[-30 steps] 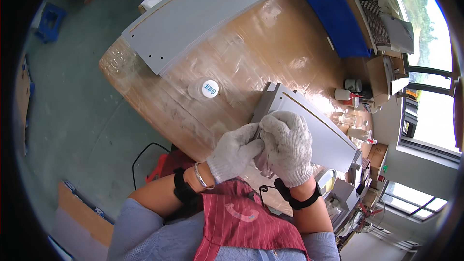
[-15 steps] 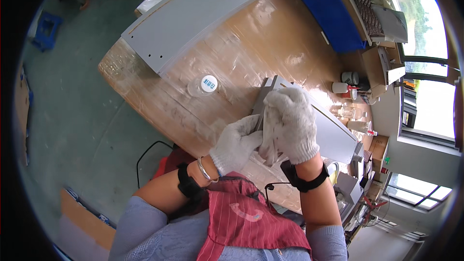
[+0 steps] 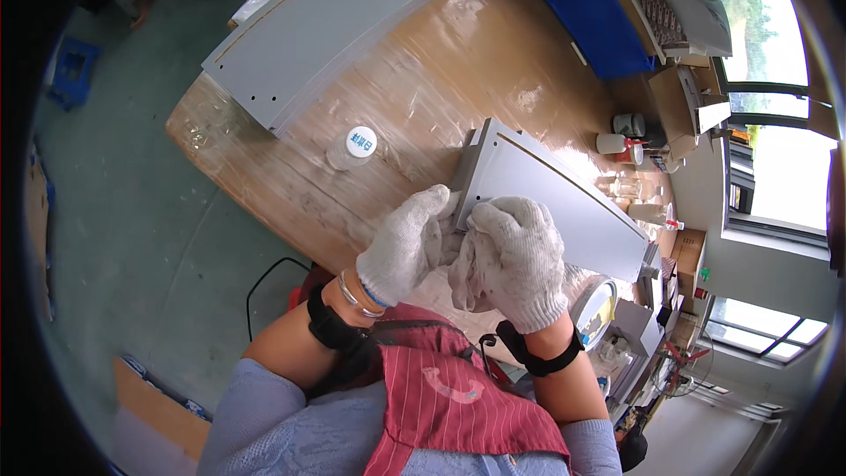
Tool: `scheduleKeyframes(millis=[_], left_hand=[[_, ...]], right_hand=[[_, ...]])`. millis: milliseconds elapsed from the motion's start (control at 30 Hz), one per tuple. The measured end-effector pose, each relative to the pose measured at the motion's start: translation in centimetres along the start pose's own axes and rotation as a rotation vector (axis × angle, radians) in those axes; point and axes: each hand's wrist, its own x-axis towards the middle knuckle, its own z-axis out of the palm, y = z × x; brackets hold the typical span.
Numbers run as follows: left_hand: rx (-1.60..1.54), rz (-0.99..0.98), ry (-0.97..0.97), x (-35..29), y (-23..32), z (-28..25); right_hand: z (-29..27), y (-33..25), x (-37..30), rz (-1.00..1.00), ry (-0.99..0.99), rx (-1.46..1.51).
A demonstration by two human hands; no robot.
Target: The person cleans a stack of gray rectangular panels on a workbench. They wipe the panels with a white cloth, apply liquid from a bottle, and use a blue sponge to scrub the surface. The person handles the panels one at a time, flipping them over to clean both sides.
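Both my hands wear off-white knit gloves and meet at the near left end of a grey board piece point(image 3: 551, 198) with a long slot along its edge. My right hand point(image 3: 520, 256) is closed on a crumpled whitish cloth point(image 3: 469, 280), pressed against the piece's near corner. My left hand point(image 3: 405, 242) is curled at the same end, thumb up along the edge; its fingertips are partly hidden. Left of the piece, a clear bottle with a white lid point(image 3: 359, 143) stands on the film-covered wooden table point(image 3: 388, 115).
A long grey panel point(image 3: 326, 26) lies across the table's far left. A blue bin point(image 3: 586, 13) stands at the back. Bottles point(image 3: 648, 211) and an open carton point(image 3: 679, 110) line the right side. A round clear-walled tub point(image 3: 595, 304) sits beyond my right wrist.
My right hand has come down and toward me, from on top of the grey piece to its near corner, with the cloth. My left thumb has lifted. The whole view has shifted slightly.
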Motion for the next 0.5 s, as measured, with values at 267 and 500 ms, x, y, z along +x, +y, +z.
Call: scheduleKeyframes(millis=[267,500], left_hand=[[0.008,0.031,0.058,0.3,-0.1,0.8],[0.143,0.058,0.112,0.4,-0.2,-0.1]], right_hand=[[1.9,1.2,6.3,-0.019,0.188,-0.068],[0.2,-0.5,4.4,-0.091,-0.005,0.036]])
